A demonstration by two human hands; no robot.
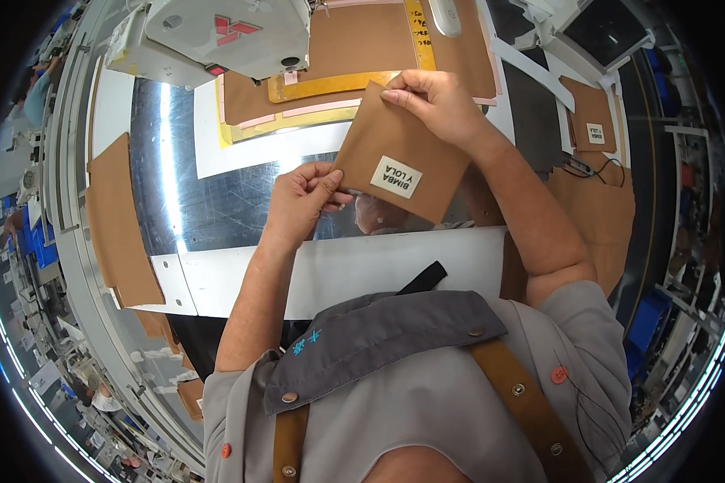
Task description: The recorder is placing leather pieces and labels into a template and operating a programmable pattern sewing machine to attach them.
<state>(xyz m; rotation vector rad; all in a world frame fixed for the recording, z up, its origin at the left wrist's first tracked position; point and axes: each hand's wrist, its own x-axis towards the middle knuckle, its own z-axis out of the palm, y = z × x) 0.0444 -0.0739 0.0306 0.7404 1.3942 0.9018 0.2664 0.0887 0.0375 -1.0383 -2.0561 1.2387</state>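
Note:
A brown square fabric piece (395,137) with a sewn-on white label (393,177) is held up over the steel work surface (165,153). My left hand (306,197) pinches its lower left corner between thumb and fingers. My right hand (427,109) grips its top edge near the upper left corner, thumb on the front, the other fingers partly behind it. Behind the piece lies a yellow template frame (314,90) with pink strips on brown material, below the head of a white sewing machine (209,36).
A monitor (600,32) stands at the upper right above a smaller labelled brown piece (590,109) and a cable. Brown sheets lie at left (121,225) and right (588,217). A white board (342,266) edges the near side. Other people's workstations show at far left.

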